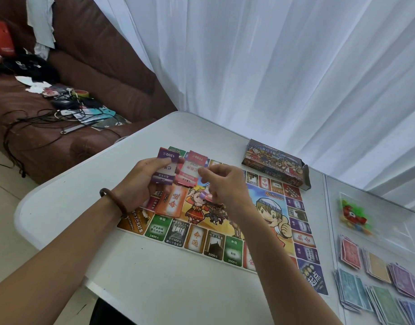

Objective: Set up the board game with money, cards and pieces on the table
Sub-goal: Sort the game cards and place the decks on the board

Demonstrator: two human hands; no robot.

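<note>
Hands: both are working close together above the far-left corner of the game board, each closed on cards.
Left hand: is gripping a small stack with a purple card on top, face up so the price is showing.
Right hand: is pinching a red card by its near edge, probably sorting the cards by colour. Something pale is showing under its fingers, but what it is cannot be told.
Game board: is lying unfolded in the middle of the tabletop, giving every other part its place.
Orange deck: is sitting on the board's inner field, just under the left hand.
Money: is lying in colour-sorted piles off the board's right edge, likely so each colour is easy to reach.
Pieces: are sitting in a clear bag off the board's right edge, beyond the money, apparently not yet shared out.
Box: is lying open-ended at the board's far-right corner, out of the way.
</note>
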